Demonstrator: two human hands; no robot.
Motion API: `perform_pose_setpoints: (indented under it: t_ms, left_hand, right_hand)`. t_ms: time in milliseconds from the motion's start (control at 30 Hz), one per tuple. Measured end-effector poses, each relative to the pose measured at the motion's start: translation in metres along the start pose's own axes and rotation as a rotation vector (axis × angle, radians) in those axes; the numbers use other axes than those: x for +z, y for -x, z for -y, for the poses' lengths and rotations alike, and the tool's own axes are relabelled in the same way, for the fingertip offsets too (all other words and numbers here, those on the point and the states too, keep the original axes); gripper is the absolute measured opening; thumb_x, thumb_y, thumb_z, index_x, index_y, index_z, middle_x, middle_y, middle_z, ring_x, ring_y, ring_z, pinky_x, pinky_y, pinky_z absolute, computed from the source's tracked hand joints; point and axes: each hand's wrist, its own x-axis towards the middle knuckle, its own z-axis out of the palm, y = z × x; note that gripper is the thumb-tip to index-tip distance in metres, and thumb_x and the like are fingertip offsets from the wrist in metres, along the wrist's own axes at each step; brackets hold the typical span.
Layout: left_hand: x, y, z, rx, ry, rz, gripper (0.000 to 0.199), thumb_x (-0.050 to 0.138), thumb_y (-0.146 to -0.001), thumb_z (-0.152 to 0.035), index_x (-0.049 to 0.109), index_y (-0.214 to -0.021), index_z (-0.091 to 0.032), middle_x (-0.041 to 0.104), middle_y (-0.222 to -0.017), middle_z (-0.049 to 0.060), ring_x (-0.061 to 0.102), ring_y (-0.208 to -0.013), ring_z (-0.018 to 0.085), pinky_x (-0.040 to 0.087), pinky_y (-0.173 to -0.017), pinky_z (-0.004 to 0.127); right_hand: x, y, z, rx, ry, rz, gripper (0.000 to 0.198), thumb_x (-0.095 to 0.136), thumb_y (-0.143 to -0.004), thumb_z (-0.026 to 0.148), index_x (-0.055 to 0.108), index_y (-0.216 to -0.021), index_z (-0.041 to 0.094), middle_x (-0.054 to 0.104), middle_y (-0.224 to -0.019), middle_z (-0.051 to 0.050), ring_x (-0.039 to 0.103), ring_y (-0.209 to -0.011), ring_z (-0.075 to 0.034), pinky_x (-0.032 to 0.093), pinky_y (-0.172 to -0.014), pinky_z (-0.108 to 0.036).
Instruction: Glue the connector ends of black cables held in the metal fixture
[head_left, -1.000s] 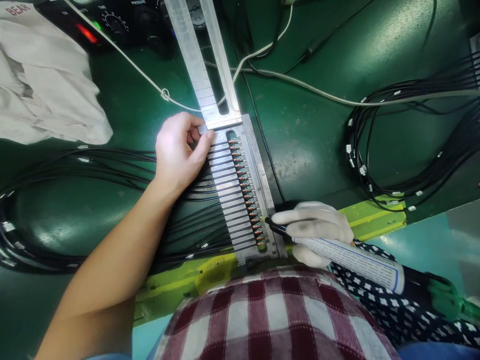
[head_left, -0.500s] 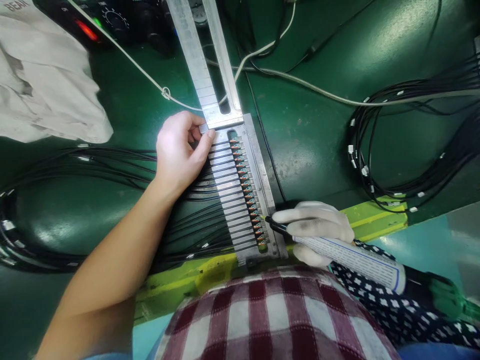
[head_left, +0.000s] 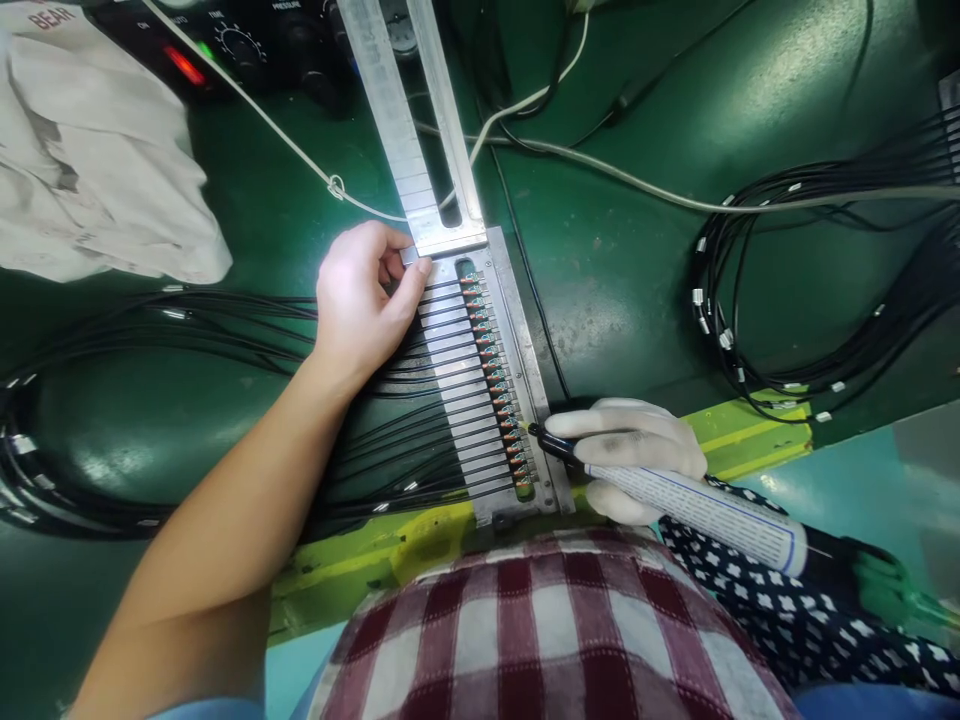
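Note:
A flat metal fixture [head_left: 455, 393] lies near the bench's front edge, with a row of black cables [head_left: 442, 350] laid across it. The cable ends meet small copper-coloured and green connector boards [head_left: 501, 395] in the fixture's slot. My bare left hand [head_left: 367, 290] pinches the fixture's upper left corner between thumb and fingers. In a white glove, my right hand [head_left: 637, 450] is closed around a dispensing syringe [head_left: 694, 510] with a printed label and a green back end. The syringe's thin tip points left, at the lower part of the connector row; whether it touches is too small to tell.
A slotted metal bar [head_left: 442, 150] meets the fixture's far end. A black controller box [head_left: 240, 50] with lit lamps stands behind, beside a white cloth bag [head_left: 105, 150]. Coiled black cables [head_left: 701, 270] lie at right; others [head_left: 22, 450] lie at left. A pale hose [head_left: 622, 175] crosses the bench.
The syringe tip has shifted slightly up along the connector row, with my right hand following. My left hand keeps its hold on the fixture. The view has moved a little.

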Motion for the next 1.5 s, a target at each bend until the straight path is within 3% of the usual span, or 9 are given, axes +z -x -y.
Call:
perform_pose_setpoints:
  t_ms: [167, 367, 533, 833, 967, 1233, 1500]
  left_hand:
    - [0.000, -0.001, 0.000, -0.009, 0.011, 0.007, 0.016, 0.062, -0.088, -0.038, 0.056, -0.087, -0.023, 0.051, -0.073, -0.001, 0.057, -0.077, 0.016, 0.048, -0.075, 0.038]
    - [0.001, -0.001, 0.001, -0.037, 0.026, 0.013, 0.017, 0.063, -0.086, -0.039, 0.055, -0.089, -0.024, 0.052, -0.074, -0.001, 0.057, -0.078, 0.017, 0.046, -0.077, 0.038]
    - [0.000, -0.001, -0.001, -0.015, 0.028, 0.000, 0.012, 0.063, -0.085, -0.032, 0.056, -0.088, -0.023, 0.052, -0.072, -0.001, 0.055, -0.075, 0.016, 0.045, -0.075, 0.037]
    - [-0.001, -0.001, -0.001, -0.064, 0.054, 0.025, 0.015, 0.065, -0.085, -0.038, 0.056, -0.088, -0.025, 0.053, -0.075, 0.000, 0.060, -0.084, 0.020, 0.046, -0.080, 0.040]
    - [0.000, 0.000, -0.001, -0.035, 0.019, 0.011, 0.016, 0.063, -0.086, -0.038, 0.057, -0.089, -0.024, 0.054, -0.074, 0.000, 0.060, -0.081, 0.018, 0.049, -0.078, 0.040]
    - [0.000, 0.000, 0.001, -0.037, -0.020, 0.016, 0.019, 0.061, -0.088, -0.044, 0.059, -0.093, -0.026, 0.057, -0.077, 0.000, 0.061, -0.083, 0.017, 0.052, -0.078, 0.039]
    - [0.001, -0.001, 0.001, -0.001, 0.011, -0.012, 0.015, 0.063, -0.085, -0.034, 0.057, -0.090, -0.022, 0.053, -0.072, -0.002, 0.056, -0.074, 0.015, 0.050, -0.076, 0.038]
  right_hand:
    - [0.000, 0.006, 0.007, -0.042, -0.043, -0.106, 0.009, 0.062, -0.086, 0.023, 0.064, -0.095, 0.021, 0.077, -0.101, -0.008, 0.075, -0.077, -0.018, 0.060, -0.065, -0.030]
    - [0.004, 0.010, 0.010, -0.042, 0.009, -0.060, 0.008, 0.065, -0.085, 0.025, 0.063, -0.092, 0.022, 0.077, -0.100, -0.006, 0.075, -0.074, -0.017, 0.059, -0.061, -0.029]
    - [0.000, 0.004, 0.016, 0.041, 0.016, 0.000, 0.007, 0.064, -0.081, 0.017, 0.062, -0.087, 0.021, 0.077, -0.099, -0.007, 0.075, -0.078, -0.019, 0.059, -0.066, -0.029]
    - [0.001, 0.006, 0.012, 0.013, -0.023, -0.011, 0.008, 0.065, -0.082, 0.020, 0.063, -0.089, 0.022, 0.078, -0.099, -0.006, 0.075, -0.077, -0.018, 0.059, -0.063, -0.029]
    - [0.004, 0.011, 0.009, -0.018, -0.025, -0.084, 0.006, 0.065, -0.083, 0.022, 0.064, -0.089, 0.021, 0.078, -0.098, -0.006, 0.075, -0.073, -0.017, 0.059, -0.063, -0.029]
    - [0.005, 0.013, 0.009, -0.011, -0.032, -0.089, 0.009, 0.065, -0.084, 0.025, 0.064, -0.092, 0.022, 0.078, -0.098, -0.006, 0.074, -0.072, -0.017, 0.059, -0.063, -0.030]
    - [0.003, 0.009, 0.010, -0.002, -0.017, -0.059, 0.007, 0.065, -0.083, 0.023, 0.064, -0.090, 0.022, 0.078, -0.098, -0.006, 0.075, -0.074, -0.018, 0.059, -0.063, -0.029]
